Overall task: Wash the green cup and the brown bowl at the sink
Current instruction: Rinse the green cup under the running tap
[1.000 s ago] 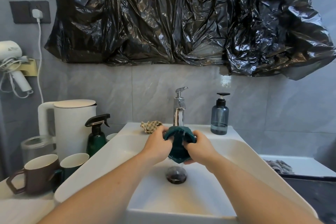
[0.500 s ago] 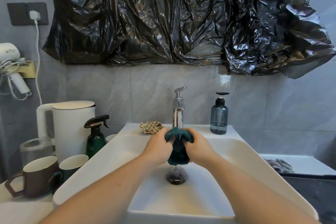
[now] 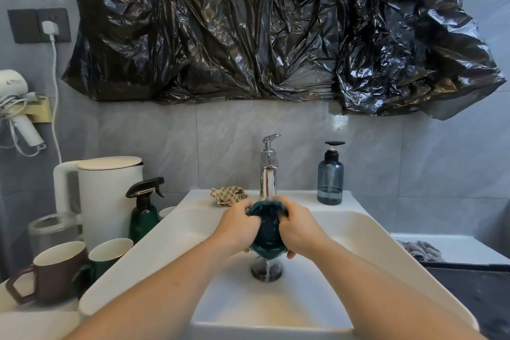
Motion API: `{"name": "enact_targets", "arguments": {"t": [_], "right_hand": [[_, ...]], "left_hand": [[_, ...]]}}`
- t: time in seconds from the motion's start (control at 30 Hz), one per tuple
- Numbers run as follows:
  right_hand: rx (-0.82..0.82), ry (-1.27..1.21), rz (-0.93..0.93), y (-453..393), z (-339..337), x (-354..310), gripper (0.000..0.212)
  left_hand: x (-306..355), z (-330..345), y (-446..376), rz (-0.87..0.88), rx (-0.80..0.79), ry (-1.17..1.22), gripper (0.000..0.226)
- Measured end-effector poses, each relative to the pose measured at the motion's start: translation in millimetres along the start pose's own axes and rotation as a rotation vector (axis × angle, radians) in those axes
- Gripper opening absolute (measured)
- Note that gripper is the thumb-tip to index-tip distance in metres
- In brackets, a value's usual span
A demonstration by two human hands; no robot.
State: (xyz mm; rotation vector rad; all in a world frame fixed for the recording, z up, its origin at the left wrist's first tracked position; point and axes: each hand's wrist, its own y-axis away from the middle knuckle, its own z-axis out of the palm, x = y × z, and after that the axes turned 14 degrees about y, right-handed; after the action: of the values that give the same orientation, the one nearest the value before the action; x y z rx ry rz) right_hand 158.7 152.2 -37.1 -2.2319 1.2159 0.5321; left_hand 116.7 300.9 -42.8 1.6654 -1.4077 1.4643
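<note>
White sink (image 3: 358, 232), 2 hands – left hand (image 3: 239, 225), right hand (image 3: 296, 229) – 1 green cup (image 3: 267, 232)

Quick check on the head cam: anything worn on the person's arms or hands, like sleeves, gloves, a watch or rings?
Nothing worn that shows. Both forearms are bare from the bottom edge of the frame up to the wrists: no sleeves, no gloves, no watch or bracelet. The left hand and right hand are bare too, with no rings visible, though the fingertips are partly hidden, so a ring there cannot be ruled out.

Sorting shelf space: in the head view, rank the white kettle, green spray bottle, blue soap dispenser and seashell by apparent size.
1. white kettle
2. green spray bottle
3. blue soap dispenser, close to the spray bottle, and farther away, so unsure
4. seashell
</note>
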Motion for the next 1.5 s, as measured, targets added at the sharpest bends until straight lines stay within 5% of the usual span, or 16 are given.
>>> {"name": "enact_targets", "arguments": {"t": [0.17,0.27,0.53,0.83,1.03,1.5], "right_hand": [[0.122,-0.045,0.006,0.8,-10.0,0.3,0.062],[0.151,-0.132,-0.002,-1.6,-9.5,1.2,0.057],[0.01,-0.236,0.064,-8.8,0.5,4.7,0.028],[-0.078,-0.458,0.24,-6.4,-2.7,0.4,0.032],[-0.132,-0.717,0.345,-6.9,-7.0,-5.0,0.023],[-0.25,-0.457,0.352,-0.6,-3.0,-5.9,0.025]], "left_hand": [[-0.7,4.1,0.5,-0.036,-0.1,0.099,0.045],[0.2,5.7,-3.0,-0.019,-0.075,0.163,0.041],[-5.1,1.7,-6.2,0.063,0.013,0.105,0.031],[-0.7,2.4,-10.2,-0.102,0.028,0.23,0.022],[1.1,0.4,-7.7,-0.056,0.057,0.149,0.027],[-7.4,-0.6,-7.0,-0.03,0.134,-0.173,0.046]]}}
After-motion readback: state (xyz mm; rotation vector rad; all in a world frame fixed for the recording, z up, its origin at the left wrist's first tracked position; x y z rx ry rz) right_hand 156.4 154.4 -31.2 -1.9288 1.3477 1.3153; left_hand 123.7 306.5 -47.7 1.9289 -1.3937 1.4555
